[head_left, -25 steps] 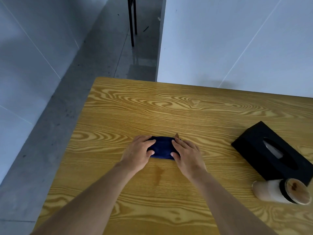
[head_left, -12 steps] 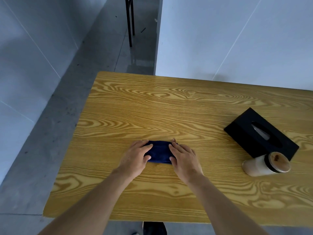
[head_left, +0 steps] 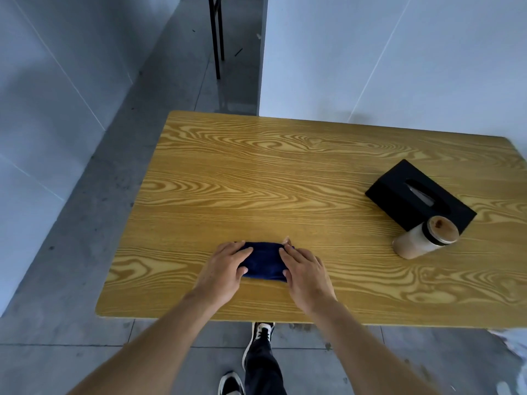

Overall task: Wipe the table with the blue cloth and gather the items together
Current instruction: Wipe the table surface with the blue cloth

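A folded dark blue cloth (head_left: 263,262) lies on the wooden table (head_left: 285,181) near its front edge. My left hand (head_left: 226,266) presses flat on the cloth's left end and my right hand (head_left: 306,270) presses on its right end, fingers spread. A black tissue box (head_left: 410,201) sits at the right of the table. A jar with a black band and brownish contents (head_left: 425,240) lies on its side, touching the box's near corner.
White walls stand behind and left of the table. The grey floor runs along the table's left side. A black metal leg (head_left: 215,38) stands on the floor beyond the far edge. My leg and shoes (head_left: 258,357) show below the front edge.
The view has pulled back, so the front edge and floor now show. Both hands with the cloth have come slightly nearer the front edge. Box and jar have not moved.
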